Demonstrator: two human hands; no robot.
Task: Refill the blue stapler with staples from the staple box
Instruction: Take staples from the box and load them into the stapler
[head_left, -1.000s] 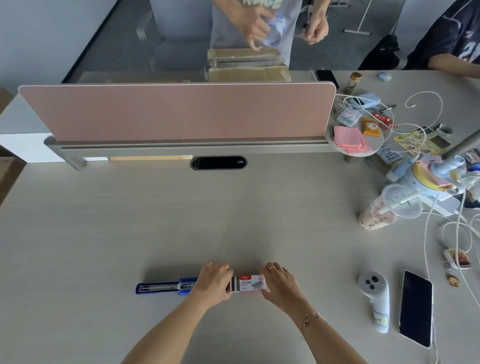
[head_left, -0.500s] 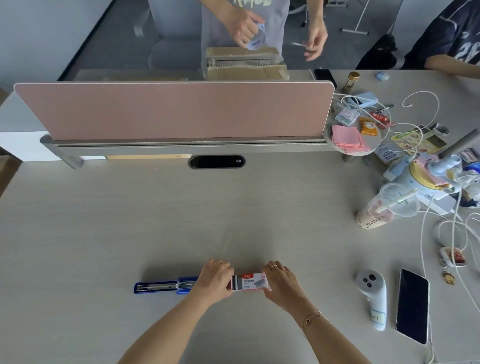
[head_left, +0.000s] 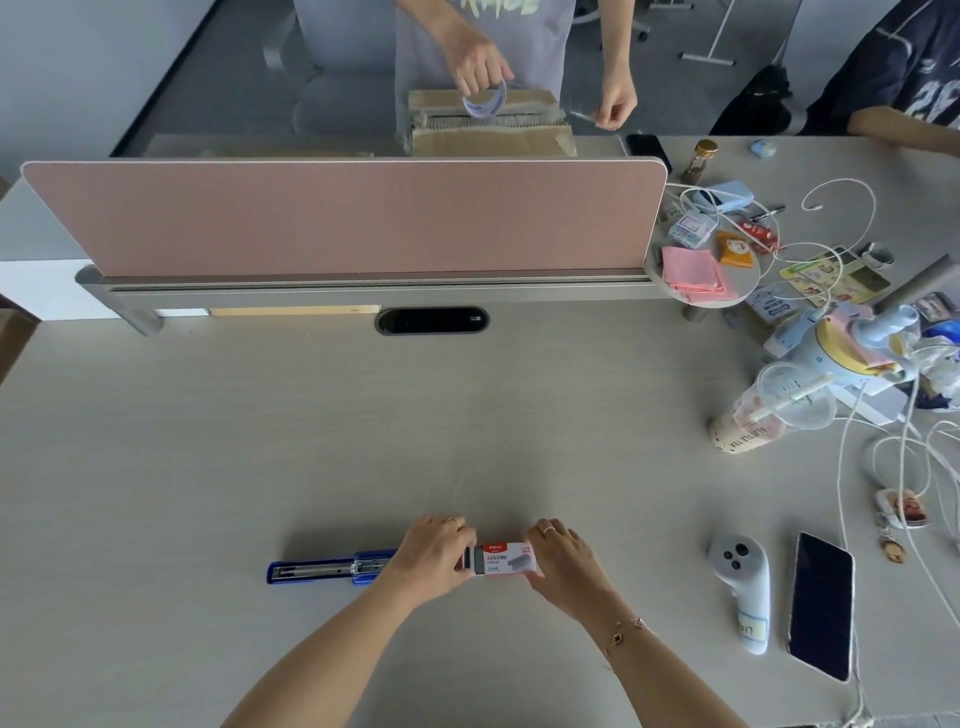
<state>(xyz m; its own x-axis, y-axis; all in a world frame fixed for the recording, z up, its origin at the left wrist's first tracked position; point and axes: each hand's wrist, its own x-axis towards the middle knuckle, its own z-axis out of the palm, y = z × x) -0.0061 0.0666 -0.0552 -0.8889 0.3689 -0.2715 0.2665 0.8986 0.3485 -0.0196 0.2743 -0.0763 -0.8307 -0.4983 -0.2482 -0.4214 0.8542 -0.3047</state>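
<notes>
A small white and red staple box (head_left: 506, 559) lies on the desk near the front edge, held between both my hands. My left hand (head_left: 434, 558) grips its left end, where a grey inner tray shows a little. My right hand (head_left: 563, 564) holds its right end. The blue stapler (head_left: 327, 569) lies flat and opened out just left of my left hand, its metal staple channel facing up; its right end is hidden under that hand.
A pink divider panel (head_left: 343, 218) crosses the back of the desk. At the right lie a white handheld device (head_left: 743, 590), a dark phone (head_left: 821, 605), a plastic cup (head_left: 753, 421) and tangled white cables (head_left: 893, 457). A person behind the divider handles a tape roll (head_left: 485, 98).
My hands and the staple box have stayed almost where they were. The person behind the divider has lowered the tape roll towards the cardboard.
</notes>
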